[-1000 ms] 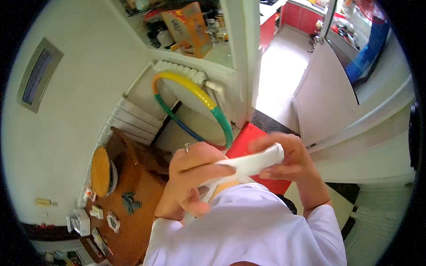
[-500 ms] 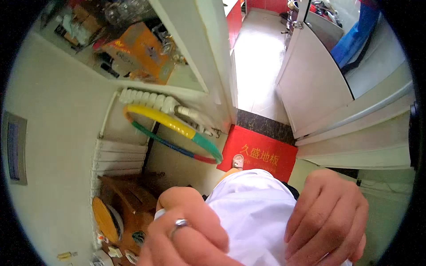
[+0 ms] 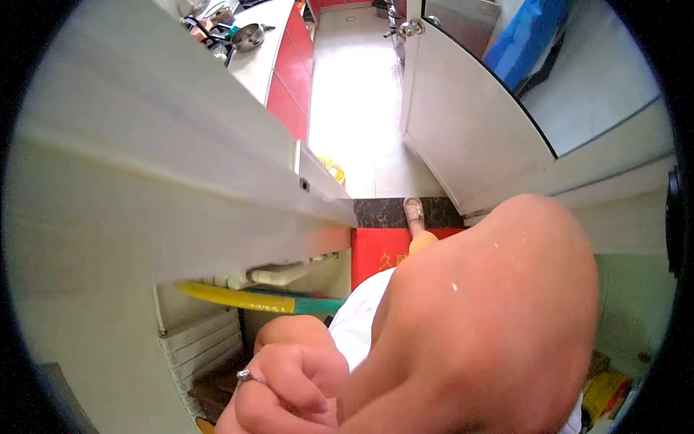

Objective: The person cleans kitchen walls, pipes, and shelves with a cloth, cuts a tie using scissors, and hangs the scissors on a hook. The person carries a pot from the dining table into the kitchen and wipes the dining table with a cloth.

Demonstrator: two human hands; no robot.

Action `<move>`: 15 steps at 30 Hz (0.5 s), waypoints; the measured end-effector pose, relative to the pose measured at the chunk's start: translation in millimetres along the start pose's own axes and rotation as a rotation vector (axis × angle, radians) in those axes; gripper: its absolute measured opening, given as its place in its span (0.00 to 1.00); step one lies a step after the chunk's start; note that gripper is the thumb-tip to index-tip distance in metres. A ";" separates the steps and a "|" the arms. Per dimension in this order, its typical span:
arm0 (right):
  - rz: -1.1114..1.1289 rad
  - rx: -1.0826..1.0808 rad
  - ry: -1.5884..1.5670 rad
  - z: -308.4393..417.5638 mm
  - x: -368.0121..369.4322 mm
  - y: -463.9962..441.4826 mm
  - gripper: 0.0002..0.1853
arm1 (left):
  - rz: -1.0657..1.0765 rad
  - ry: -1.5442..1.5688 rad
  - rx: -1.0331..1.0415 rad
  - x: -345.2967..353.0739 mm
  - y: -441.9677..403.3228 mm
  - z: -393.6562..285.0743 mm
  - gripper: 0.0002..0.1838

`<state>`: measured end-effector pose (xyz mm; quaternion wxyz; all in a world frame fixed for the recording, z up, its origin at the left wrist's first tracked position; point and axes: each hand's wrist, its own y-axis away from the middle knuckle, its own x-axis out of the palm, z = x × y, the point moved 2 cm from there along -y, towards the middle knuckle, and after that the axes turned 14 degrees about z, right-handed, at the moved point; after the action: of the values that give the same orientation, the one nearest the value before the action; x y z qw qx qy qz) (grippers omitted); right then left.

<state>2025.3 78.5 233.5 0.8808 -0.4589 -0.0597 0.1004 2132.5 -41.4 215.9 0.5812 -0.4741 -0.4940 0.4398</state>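
Note:
My left hand (image 3: 293, 376), with a ring on one finger, is at the bottom centre. Its fingers are curled in, and whatever they may hold is hidden. Large and close to the camera, my right hand (image 3: 491, 311) shows mainly its back, with the fingers out of sight. Between and behind the hands is white clothing (image 3: 358, 315) on my body. Past my left hand is a hula hoop (image 3: 238, 296) with yellow and green sections, partly hidden by the wall edge. A foot in a sandal (image 3: 413, 210) is on the dark threshold.
A red mat (image 3: 367, 249) lies before the dark threshold (image 3: 376, 212). Beyond it, a bright tiled floor (image 3: 354, 108) runs between a red-fronted counter (image 3: 289, 79) with a metal pan (image 3: 248, 37) and a white door (image 3: 470, 116). A radiator (image 3: 282, 273) stands left.
The view has moved forward toward the doorway, and the wall edge now fills the left. My right hand has risen closer to the camera. The foot has gone from mat to threshold.

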 end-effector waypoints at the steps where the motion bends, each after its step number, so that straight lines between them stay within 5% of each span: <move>1: -0.040 -0.010 0.041 4.7 -14.9 8.4 0.11 | -0.058 -0.030 -0.109 -0.5 4.9 6.7 0.06; 4: -0.167 -0.042 0.155 20.6 -61.2 23.8 0.11 | -0.188 -0.156 -0.348 7.9 15.3 58.5 0.04; 5: -0.204 -0.052 0.190 27.1 -77.4 27.8 0.11 | -0.123 -0.160 -0.232 5.6 28.1 91.8 0.05; 15: -0.364 -0.231 0.352 69.4 -172.6 36.8 0.12 | -0.143 -0.282 -0.424 -4.0 36.9 271.2 0.04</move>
<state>1839.3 114.4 240.8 0.8231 -0.5482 0.0017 -0.1480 1861.6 -7.7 195.9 0.4237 -0.4833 -0.6835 0.3462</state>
